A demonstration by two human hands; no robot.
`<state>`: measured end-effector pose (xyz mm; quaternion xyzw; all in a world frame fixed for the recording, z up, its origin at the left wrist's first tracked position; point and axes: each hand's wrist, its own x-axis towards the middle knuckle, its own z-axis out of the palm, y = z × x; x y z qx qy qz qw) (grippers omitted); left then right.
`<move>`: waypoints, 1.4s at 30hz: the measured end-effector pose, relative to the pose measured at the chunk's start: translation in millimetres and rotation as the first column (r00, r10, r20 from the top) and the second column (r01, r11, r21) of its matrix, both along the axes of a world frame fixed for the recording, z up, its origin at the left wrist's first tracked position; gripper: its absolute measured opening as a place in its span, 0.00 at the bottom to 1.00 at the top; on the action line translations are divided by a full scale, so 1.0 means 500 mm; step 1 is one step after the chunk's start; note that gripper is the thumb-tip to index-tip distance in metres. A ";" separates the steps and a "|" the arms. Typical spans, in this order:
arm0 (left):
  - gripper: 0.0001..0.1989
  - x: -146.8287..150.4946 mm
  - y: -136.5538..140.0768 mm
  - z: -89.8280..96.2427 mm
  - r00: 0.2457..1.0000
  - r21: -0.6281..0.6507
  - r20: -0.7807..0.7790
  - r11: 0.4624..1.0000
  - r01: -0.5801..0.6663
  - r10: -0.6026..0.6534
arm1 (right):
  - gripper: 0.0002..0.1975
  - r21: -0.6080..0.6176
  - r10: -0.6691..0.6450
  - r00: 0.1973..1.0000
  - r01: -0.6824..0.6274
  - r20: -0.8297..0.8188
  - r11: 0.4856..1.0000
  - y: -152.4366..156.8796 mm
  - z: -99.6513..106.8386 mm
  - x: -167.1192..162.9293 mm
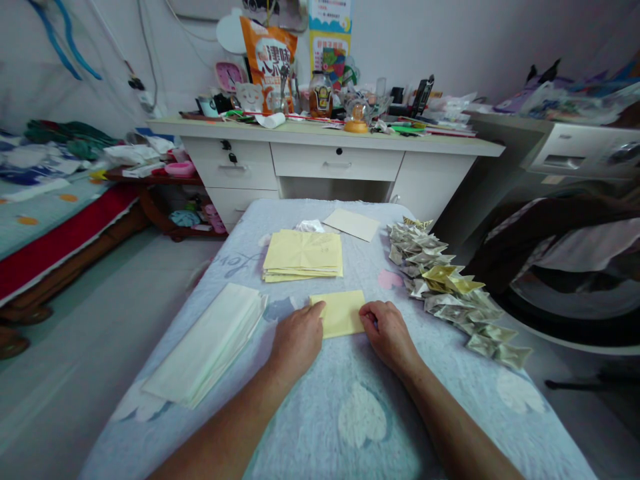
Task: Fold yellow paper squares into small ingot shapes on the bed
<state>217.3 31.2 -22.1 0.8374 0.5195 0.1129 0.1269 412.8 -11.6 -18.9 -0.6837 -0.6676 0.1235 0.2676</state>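
Note:
A folded sheet of yellow paper (343,313) lies on the cloth-covered table between my hands. My left hand (300,333) grips its left edge, thumb on top and the other fingers mostly hidden. At the right edge, my right hand (387,330) pinches the paper between thumb and curled fingers. Just beyond is a stack of yellow paper sheets (303,255), with crease lines on the top one. To the left of my left hand rests a pile of long, pale folded paper (210,343).
Folded silvery and gold paper pieces (445,287) run in rows along the table's right side. A cream card (351,225) and a crumpled white tissue (310,227) lie at the far end. Beyond stands a cluttered white desk (335,160); a washing machine (565,200) is at right.

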 end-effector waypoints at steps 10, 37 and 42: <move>0.18 0.000 0.003 0.001 1.000 0.018 0.030 1.000 -0.011 0.010 | 0.06 0.017 -0.015 1.000 0.015 -0.003 1.000 0.003 -0.007 0.000; 0.18 0.004 0.006 0.006 1.000 0.013 0.007 1.000 -0.028 0.028 | 0.07 0.002 -0.056 0.998 0.056 -0.002 0.998 0.007 -0.005 -0.001; 0.18 0.005 0.005 0.006 1.000 0.018 -0.011 0.999 -0.029 0.029 | 0.07 0.010 -0.047 0.999 0.046 0.004 0.999 0.007 -0.006 -0.002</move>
